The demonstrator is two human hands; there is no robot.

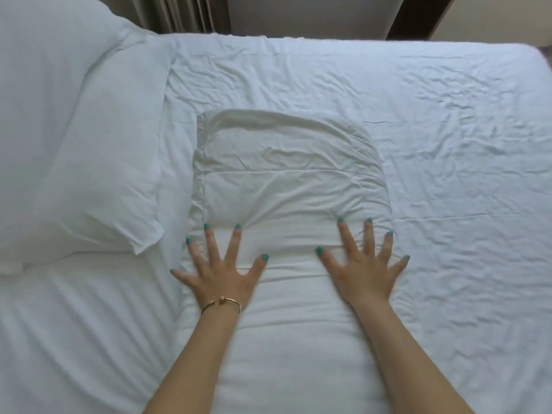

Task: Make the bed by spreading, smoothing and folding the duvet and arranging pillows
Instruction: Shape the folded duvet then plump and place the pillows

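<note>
We find both grips spread flat, fingers splayed apart and clamped on nothing. The left hand [219, 276] and the right hand [363, 270] press palm-down on the near half of a flat white pillow [286, 180], which lies lengthwise in the middle of the bed, its far end creased and its case bunched in pleats at the right edge. A bracelet [222, 301] sits on the left wrist.

Beside the left hand, a plumper second pillow [80, 138] rests at the left of the bed, its corner just beside the flat one. The sheet [463, 144] under both is heavily wrinkled to the right.

Risks, in our judgement: pushing forward with open palms may drive the loose case into deeper pleats at the far end instead of flattening it; uneven pressure may skew the pillow toward its neighbour; the bracelet may snag the fabric. We cannot identify the duvet with certainty among the white layers.
</note>
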